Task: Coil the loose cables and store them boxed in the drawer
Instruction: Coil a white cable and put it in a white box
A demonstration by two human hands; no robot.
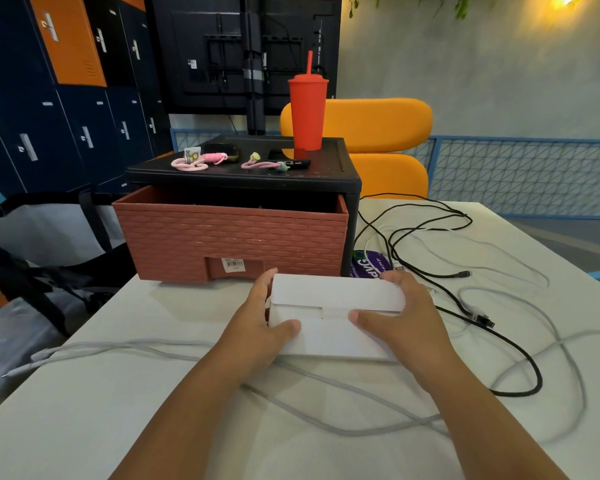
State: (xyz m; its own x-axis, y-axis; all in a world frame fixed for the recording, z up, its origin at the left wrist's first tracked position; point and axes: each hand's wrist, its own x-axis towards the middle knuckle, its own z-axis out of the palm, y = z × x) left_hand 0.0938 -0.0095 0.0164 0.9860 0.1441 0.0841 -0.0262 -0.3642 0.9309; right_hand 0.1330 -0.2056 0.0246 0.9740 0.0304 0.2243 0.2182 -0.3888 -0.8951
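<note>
Both arms [174, 427] reach forward over the desk [66, 438], crossing above a grey cable [136, 344] that trails loose beneath my wrists and loops away to the right. My left hand [257, 327] grasps the left end of a white box [329, 327], thumb lying on its near face and fingers curled round the far side. My right hand [406, 323] grasps the right end the same way, thumb on top by the tucked flap. The box is closed and sits between my two hands; I cannot tell whether it rests on the desk or is just lifted off it.

Right of my right hand a black cable [520, 355] sprawls uncoiled, tangled with a thin white cable [499, 245] farther out. Just beyond my fingers stands the brick-patterned drawer [232, 237], pulled open from a black cabinet [243, 176]. On top of the cabinet, well past my hands, stand a red cup [307, 112] with a straw and some pink straps [191, 164].
</note>
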